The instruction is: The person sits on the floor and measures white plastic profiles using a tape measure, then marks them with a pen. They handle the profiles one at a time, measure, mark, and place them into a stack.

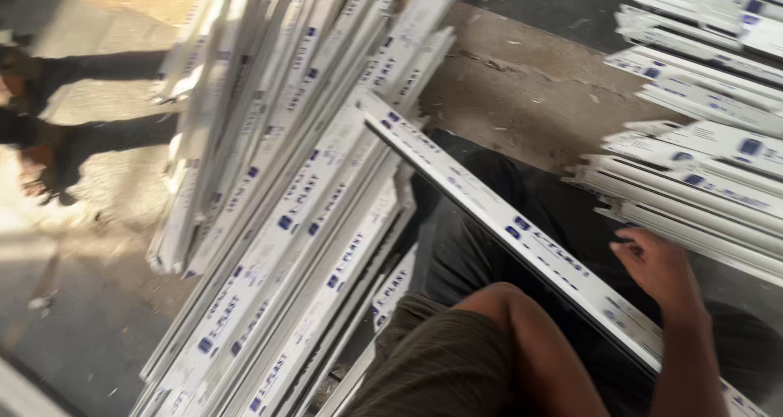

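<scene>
Lying just left of the hand (656, 266), a white profile strip (506, 221).

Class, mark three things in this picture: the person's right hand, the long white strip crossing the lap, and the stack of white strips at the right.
right hand (656, 262), head view, back of the hand.
long white strip (489, 205), head view, its flat printed face.
stack of white strips (701, 180), head view, a strip's top face.

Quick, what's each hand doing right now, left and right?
Left hand: not in view.
Right hand: fingers curled against the stack of white profile strips; grip cannot be told.
</scene>
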